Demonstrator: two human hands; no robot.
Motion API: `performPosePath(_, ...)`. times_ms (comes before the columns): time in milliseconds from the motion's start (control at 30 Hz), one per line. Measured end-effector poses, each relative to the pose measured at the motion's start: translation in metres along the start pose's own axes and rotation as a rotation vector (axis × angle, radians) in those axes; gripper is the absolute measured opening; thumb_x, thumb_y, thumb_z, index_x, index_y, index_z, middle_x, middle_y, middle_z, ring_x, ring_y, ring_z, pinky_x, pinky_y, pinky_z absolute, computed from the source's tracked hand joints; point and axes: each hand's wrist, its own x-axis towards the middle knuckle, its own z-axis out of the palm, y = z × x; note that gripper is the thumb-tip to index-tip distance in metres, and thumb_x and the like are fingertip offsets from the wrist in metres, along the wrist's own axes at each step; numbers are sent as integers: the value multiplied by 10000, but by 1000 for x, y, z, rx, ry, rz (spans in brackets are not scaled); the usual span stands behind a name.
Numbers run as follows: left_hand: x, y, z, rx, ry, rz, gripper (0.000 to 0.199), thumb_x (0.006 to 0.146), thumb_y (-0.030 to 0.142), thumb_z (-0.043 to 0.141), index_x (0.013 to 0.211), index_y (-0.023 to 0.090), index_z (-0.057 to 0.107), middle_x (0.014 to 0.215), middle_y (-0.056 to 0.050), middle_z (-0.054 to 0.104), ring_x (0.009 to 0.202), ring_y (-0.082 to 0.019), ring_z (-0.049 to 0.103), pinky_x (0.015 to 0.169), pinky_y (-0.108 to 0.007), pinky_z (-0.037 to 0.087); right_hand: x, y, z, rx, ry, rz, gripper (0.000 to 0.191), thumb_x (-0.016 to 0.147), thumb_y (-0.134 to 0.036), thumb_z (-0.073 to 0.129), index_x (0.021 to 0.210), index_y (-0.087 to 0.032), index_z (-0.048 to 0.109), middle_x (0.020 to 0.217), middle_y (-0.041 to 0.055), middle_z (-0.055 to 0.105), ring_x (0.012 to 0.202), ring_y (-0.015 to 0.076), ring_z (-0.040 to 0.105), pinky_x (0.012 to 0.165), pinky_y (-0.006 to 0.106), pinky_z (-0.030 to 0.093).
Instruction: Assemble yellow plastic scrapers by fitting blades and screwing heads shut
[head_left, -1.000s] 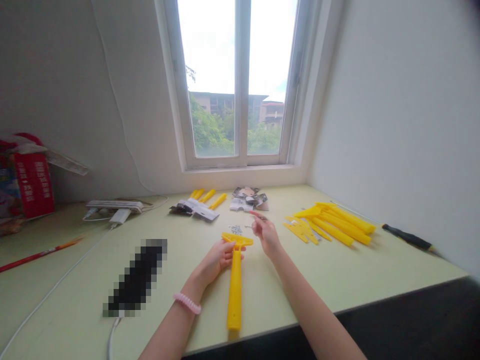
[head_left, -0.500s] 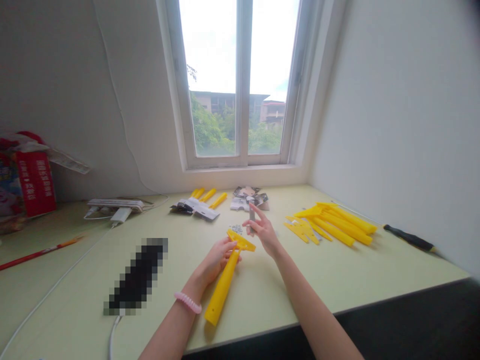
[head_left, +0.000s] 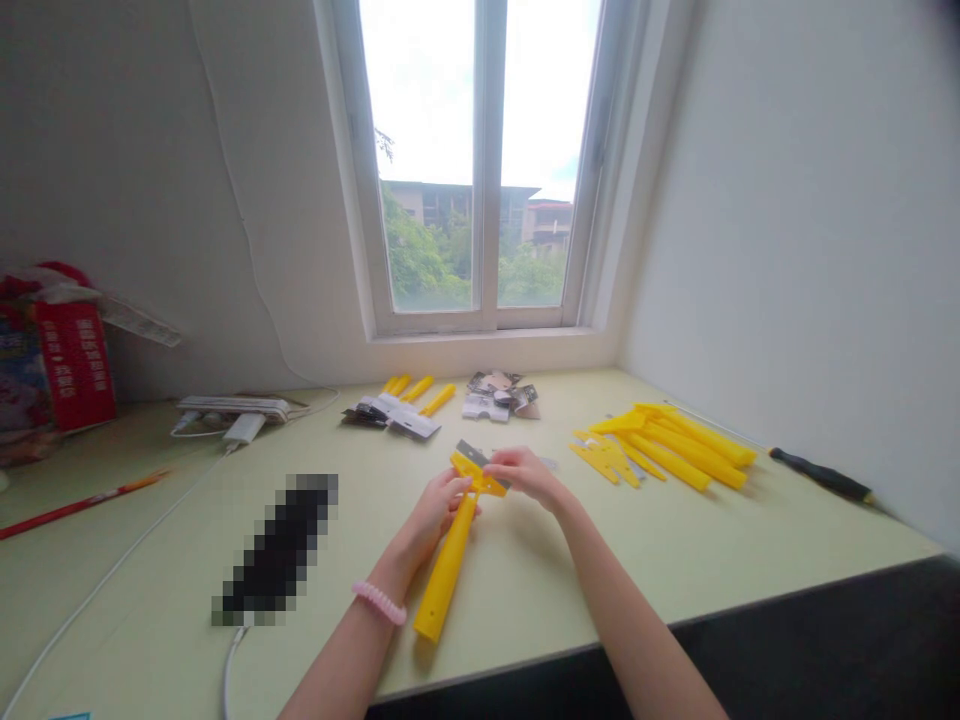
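My left hand [head_left: 439, 508] is closed around the neck of a yellow scraper handle [head_left: 447, 580], just below its wide head. The handle slants down toward the front edge of the table. A grey metal blade [head_left: 472, 455] lies against the far side of the yellow head. My right hand [head_left: 525, 474] pinches the right end of this blade, its fingertips at the head's right side. A pink coiled band circles my left wrist.
Yellow handles [head_left: 675, 450] and flat yellow pieces [head_left: 596, 460] lie right, beside a black-handled screwdriver [head_left: 821, 475]. Assembled scrapers [head_left: 405, 410] and small packets [head_left: 499, 395] sit near the window. A power strip [head_left: 232, 407], cables and a blurred dark object [head_left: 277, 550] are left.
My right hand has brought the blade down and left onto the yellow head, turning it from upright to slanted along the head. My left hand keeps its hold, nearly still.
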Motion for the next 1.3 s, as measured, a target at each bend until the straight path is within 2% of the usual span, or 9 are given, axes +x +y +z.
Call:
performPosePath(67, 0, 1, 1, -2, 5, -2, 328, 727, 280, 591, 1030, 156, 583, 937, -89, 640, 618, -111, 589, 647, -259, 470, 0, 2, 1, 13, -38, 4, 173, 606, -327, 669, 599, -158, 638, 476, -36, 534, 466, 89, 439, 458, 215, 287)
performPosePath(133, -1, 1, 2, -1, 1, -4, 334, 728, 282, 587, 1041, 162, 582, 931, -86, 639, 610, -112, 589, 636, -260, 470, 0, 5, 1, 18, -16, -17, 171, 591, -308, 683, 684, -165, 669, 516, -22, 577, 495, 109, 485, 475, 220, 327)
performPosePath(267, -2, 2, 3, -3, -6, -4, 360, 746, 305, 573, 1080, 172, 568, 917, -84, 638, 618, -120, 595, 624, -263, 474, 3, 10, 0, -25, 28, -81, 134, 590, -276, 682, 683, -182, 703, 612, 9, 645, 598, 149, 547, 565, 253, 397)
performPosePath(367, -3, 3, 4, 5, 15, 9, 365, 755, 316, 570, 1089, 170, 559, 936, -86, 632, 618, -112, 586, 626, -262, 476, 3, 11, 1, -30, 20, -79, 150, 615, -285, 662, 706, -181, 719, 667, 21, 665, 632, 158, 554, 600, 263, 402)
performPosePath(467, -2, 2, 3, 52, 25, 9, 396, 752, 336, 579, 1105, 157, 542, 945, -92, 627, 597, -106, 576, 613, -263, 473, 2, 8, 2, -47, -13, -55, 178, 631, -306, 647, 721, -170, 717, 633, 10, 637, 584, 135, 511, 561, 246, 367)
performPosePath(667, 4, -5, -2, 69, 15, 38, 381, 760, 349, 570, 1091, 165, 532, 883, -67, 626, 565, -103, 579, 600, -260, 465, -2, 4, 3, -44, -157, -40, 254, 691, -371, 576, 584, -150, 641, 512, -29, 490, 522, 93, 400, 513, 222, 285)
performPosePath(867, 8, -1, -1, 27, 130, 37, 276, 746, 281, 572, 966, 120, 527, 682, -19, 589, 543, -111, 590, 546, -226, 457, 3, 12, 3, -31, -199, -75, 324, 729, -373, 523, 494, -150, 515, 488, -37, 410, 506, 82, 345, 492, 220, 251)
performPosePath(1033, 12, 1, 2, 7, 182, 10, 278, 721, 274, 582, 938, 123, 496, 634, -13, 592, 454, -125, 579, 476, -245, 458, 6, 17, 7, -47, -180, -70, 314, 737, -363, 515, 508, -151, 480, 492, -39, 401, 490, 76, 339, 483, 222, 247)
performPosePath(1300, 5, -2, 5, 99, 230, 110, 310, 708, 398, 583, 832, 137, 471, 514, 30, 527, 378, -116, 531, 378, -222, 412, 6, 21, 14, -133, -125, -57, 312, 720, -389, 548, 532, -145, 503, 515, -35, 404, 510, 78, 351, 485, 217, 253)
